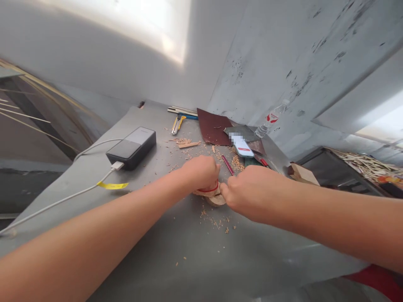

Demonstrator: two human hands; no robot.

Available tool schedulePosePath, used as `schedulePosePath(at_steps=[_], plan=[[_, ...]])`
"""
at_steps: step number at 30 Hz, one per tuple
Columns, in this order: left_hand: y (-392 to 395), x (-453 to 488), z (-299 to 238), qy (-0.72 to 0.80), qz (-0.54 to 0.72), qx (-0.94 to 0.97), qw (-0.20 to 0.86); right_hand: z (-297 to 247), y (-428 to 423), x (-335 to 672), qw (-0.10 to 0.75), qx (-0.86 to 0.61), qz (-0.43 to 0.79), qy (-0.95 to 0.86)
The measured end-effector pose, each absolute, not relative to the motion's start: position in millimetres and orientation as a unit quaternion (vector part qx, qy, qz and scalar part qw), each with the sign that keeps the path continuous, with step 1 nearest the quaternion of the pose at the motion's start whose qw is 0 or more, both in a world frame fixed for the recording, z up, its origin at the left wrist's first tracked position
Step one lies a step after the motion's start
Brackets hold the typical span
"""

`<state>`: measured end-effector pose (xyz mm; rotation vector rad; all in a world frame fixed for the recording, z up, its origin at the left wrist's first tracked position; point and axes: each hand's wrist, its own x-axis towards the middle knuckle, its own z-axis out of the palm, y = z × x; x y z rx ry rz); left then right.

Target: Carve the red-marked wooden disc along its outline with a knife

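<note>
My left hand (203, 171) is closed on a pale wooden piece (206, 192) marked with a red line, low over the middle of the table. Under it shows a rounded wooden block (216, 201); I cannot tell whether the two are joined. My right hand (242, 191) is a fist just to the right, its fingertips up against the wood. Whatever that fist grips is hidden by the fingers. Wood shavings (217, 220) lie around both hands. Just beyond them is a dark red pencil-like stick (227, 165).
On the grey table (151, 256) are a black power bank (132, 147) with a white cable, a yellow utility knife (178, 124), brown sandpaper (214, 127), a phone (243, 147) and a water bottle (271, 119). A wooden block (302, 174) sits at the right edge.
</note>
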<state>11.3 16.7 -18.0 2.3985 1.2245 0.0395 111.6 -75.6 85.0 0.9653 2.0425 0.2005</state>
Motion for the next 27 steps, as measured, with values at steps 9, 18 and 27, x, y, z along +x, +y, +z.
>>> schedulePosePath(at_steps=[9,18,27], plan=[[20,11,-25,0.447,0.005,0.868,0.215,86,-76,124,0.439,0.400,0.112,0.797],[19,12,-23,0.438,0.008,0.873,0.214,86,-71,124,0.455,0.383,0.113,0.796],[19,13,-27,0.434,0.018,0.879,0.197,89,-68,117,0.485,0.358,0.103,0.791]])
